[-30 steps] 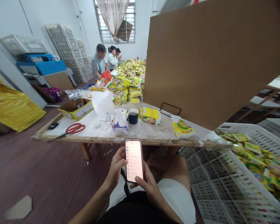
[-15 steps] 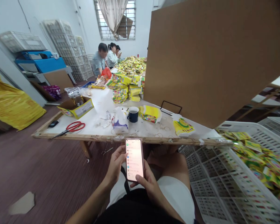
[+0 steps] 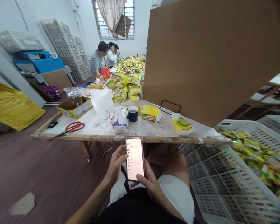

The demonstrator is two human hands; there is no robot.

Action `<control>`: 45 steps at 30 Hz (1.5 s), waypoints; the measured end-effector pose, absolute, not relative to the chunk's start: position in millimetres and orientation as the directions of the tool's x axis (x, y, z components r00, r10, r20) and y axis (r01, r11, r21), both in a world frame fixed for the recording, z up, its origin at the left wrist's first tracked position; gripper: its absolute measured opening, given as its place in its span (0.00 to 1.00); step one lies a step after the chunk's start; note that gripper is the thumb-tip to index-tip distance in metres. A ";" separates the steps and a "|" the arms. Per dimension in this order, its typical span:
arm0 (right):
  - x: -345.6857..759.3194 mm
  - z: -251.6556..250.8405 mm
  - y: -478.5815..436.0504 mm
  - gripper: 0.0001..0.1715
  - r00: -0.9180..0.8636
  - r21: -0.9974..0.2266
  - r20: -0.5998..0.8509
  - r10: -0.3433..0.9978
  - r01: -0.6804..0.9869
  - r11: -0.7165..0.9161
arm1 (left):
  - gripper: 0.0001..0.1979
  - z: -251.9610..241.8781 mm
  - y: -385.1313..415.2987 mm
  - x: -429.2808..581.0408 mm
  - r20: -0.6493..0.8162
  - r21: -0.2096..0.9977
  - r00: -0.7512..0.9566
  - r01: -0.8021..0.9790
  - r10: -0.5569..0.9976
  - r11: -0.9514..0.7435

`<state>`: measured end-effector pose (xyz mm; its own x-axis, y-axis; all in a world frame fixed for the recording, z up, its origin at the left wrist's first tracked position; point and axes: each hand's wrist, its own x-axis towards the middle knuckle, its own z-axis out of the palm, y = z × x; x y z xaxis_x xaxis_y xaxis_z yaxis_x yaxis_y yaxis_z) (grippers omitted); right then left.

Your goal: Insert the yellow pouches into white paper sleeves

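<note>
A lit smartphone [image 3: 135, 160] is held upright over my lap, its screen showing a list of entries with small icons. My right hand [image 3: 148, 179] wraps its lower right side, with the thumb over the bottom of the screen. My left hand [image 3: 118, 161] closes on the phone's left edge, its thumb at the screen's side; the fingers behind are partly hidden. Just beyond the phone is the table edge [image 3: 121, 139]. On the table stand a dark blue mug [image 3: 132, 115], a tissue pack [image 3: 120, 125] and a yellow packet bundle [image 3: 149, 113].
Red-handled scissors [image 3: 75, 126] overhang the table's front left, near an open yellow box [image 3: 76, 109]. A large cardboard sheet [image 3: 200, 62] stands on the right. Beside my right leg is a white crate [image 3: 224, 183] of yellow packets. Several people [image 3: 99, 59] sit by a packet heap [image 3: 130, 64].
The list on the phone screen has shifted slightly downward. My left thumb has moved a little over the screen's edge. The view has shifted slightly.
</note>
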<state>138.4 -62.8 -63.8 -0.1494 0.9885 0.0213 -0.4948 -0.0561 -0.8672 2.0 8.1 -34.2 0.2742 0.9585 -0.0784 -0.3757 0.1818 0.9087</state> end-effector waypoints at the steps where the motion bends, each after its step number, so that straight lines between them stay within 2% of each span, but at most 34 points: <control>1: 138.7 -63.2 -62.9 0.37 -0.151 -0.869 0.024 0.988 -0.492 -0.054 | 0.20 -34.6 8.4 1.8 -0.073 0.907 0.282 -0.380 0.957 0.181; 6: 141.0 -58.2 -63.2 0.35 -0.159 -0.873 0.039 0.987 -0.486 -0.044 | 0.24 -37.0 8.8 2.4 -0.057 0.903 0.299 -0.392 0.953 0.177; 18: 142.2 -59.0 -63.5 0.33 -0.163 -0.849 0.054 0.985 -0.527 -0.041 | 0.22 -35.9 6.8 3.3 -0.016 0.904 0.311 -0.402 0.950 0.147; 25: 144.0 -53.6 -63.1 0.31 -0.101 -0.770 -0.003 0.995 -0.635 -0.067 | 0.25 -35.0 2.4 6.4 0.028 0.909 0.437 -0.385 0.899 0.159; 32: 146.7 -48.6 -65.3 0.26 0.024 -0.707 -0.017 1.000 -0.707 0.005 | 0.31 -32.0 -5.3 14.3 0.070 0.911 0.552 -0.374 0.831 0.171; 38: 145.1 -47.9 -66.2 0.30 -0.015 -0.672 -0.084 0.996 -0.737 -0.067 | 0.36 -32.8 -9.0 15.2 0.040 0.950 0.553 -0.280 0.832 0.140; 42: 141.4 -50.4 -66.1 0.31 -0.021 -0.688 -0.078 0.997 -0.722 -0.069 | 0.35 -31.5 -11.8 17.9 0.011 0.974 0.519 -0.200 0.855 0.109; 45: 142.6 -55.7 -65.1 0.32 -0.013 -0.705 -0.064 0.998 -0.707 -0.055 | 0.35 -31.7 -12.0 19.5 0.025 0.972 0.526 -0.211 0.850 0.102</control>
<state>142.6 -65.1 -55.7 -0.0133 0.9978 -0.0643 -0.7066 -0.0549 -0.7055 19.5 -12.0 -31.7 0.5258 0.8502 0.0249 -0.2110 0.1020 0.9721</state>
